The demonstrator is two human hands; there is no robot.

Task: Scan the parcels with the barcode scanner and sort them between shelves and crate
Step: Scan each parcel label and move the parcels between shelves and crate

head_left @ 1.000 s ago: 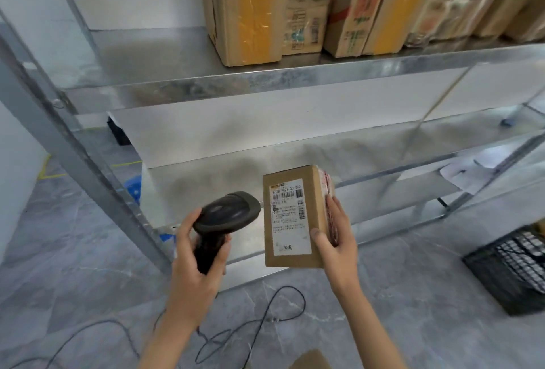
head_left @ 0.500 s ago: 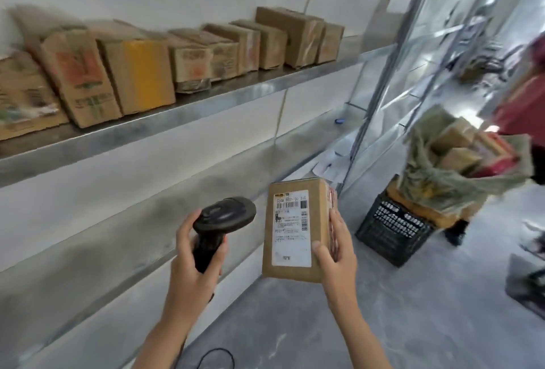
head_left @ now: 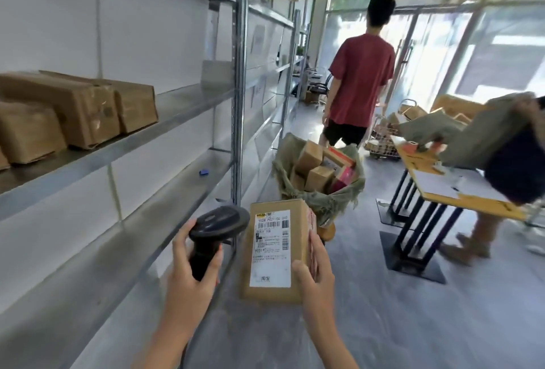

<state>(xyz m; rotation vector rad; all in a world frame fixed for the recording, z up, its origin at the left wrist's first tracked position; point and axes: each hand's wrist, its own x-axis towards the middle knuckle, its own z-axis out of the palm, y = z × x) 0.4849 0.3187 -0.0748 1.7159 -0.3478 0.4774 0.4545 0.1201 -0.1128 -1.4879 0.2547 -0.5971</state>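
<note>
My left hand (head_left: 193, 277) grips the handle of a black barcode scanner (head_left: 216, 227), whose head points to the right at a brown cardboard parcel (head_left: 275, 250). My right hand (head_left: 314, 274) holds that parcel upright by its right side, white shipping label facing me. Just past the parcel stands a sack-lined bin (head_left: 320, 174) full of several parcels. On the left, the metal shelf rack (head_left: 177, 112) carries brown boxes (head_left: 73, 112) on its upper level.
A person in a red shirt (head_left: 361, 85) walks away down the aisle. Another person (head_left: 510, 162) leans over a yellow-edged table (head_left: 460, 191) on black legs at right. A small blue object (head_left: 203, 172) lies on the lower shelf. Grey floor stretches ahead.
My view has swung right, from the shelf front to along the aisle. Both hands keep the same hold on scanner and parcel. The bin of parcels now sits straight ahead.
</note>
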